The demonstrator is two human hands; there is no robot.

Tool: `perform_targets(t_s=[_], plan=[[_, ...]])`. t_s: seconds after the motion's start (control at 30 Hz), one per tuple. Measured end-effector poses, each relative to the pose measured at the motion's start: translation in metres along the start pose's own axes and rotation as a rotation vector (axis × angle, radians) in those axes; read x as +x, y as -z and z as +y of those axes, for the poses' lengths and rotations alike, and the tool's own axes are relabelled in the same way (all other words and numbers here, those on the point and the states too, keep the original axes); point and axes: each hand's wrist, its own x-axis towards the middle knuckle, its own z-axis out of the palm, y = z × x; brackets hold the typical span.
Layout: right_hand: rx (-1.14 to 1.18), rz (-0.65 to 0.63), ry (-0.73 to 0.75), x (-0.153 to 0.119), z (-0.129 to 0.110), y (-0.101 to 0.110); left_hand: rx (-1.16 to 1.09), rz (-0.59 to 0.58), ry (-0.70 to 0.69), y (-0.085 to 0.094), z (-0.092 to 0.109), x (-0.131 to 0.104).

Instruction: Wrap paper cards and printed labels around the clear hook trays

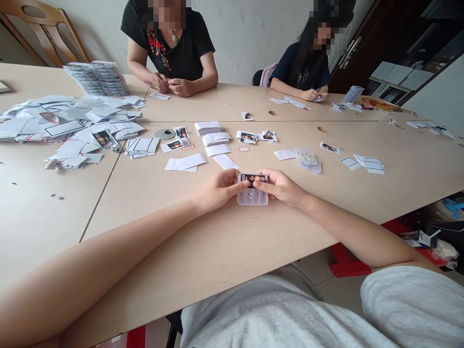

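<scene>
Between my two hands is a small clear plastic box with compartments, tiny pieces showing inside. A black printed label lies across its upper part. My left hand grips the box's left side, thumb pressed on the label. On the other side my right hand holds it the same way, its thumb also on the label. My other fingers are partly hidden behind the box. Beyond my right hand sit stacked clear boxes beside a white paper slip. Stacks of folded white cards stand beyond my left hand.
A large heap of white cards covers the table's left, with tall stacks of clear boxes behind. A tape roll lies mid-table. Two people sit opposite, their hands busy with small items. More cards lie at right.
</scene>
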Motion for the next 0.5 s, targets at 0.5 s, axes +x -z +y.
perform_targets(t_s=[0.5], plan=[[0.458,0.303,0.049,0.054,-0.001,0.037,-0.071,0.305,0.094,0.001,0.002,0.0]])
